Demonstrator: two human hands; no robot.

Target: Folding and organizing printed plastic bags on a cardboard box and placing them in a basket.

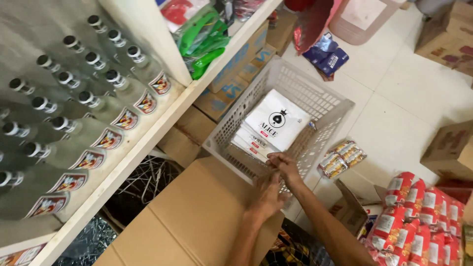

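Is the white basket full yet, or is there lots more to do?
Not full. Done: a few flat white packets lie in the white basket. In hand: the left hand and right hand meet at its near rim. Left: most of the basket shows bare mesh.

White flat packets (277, 123) in basket (322, 101); red pouches (419, 221) bottom right; red/gold bottle labels (125, 119) on shelf (162, 125); blue packs (327, 56) on floor (394, 123).
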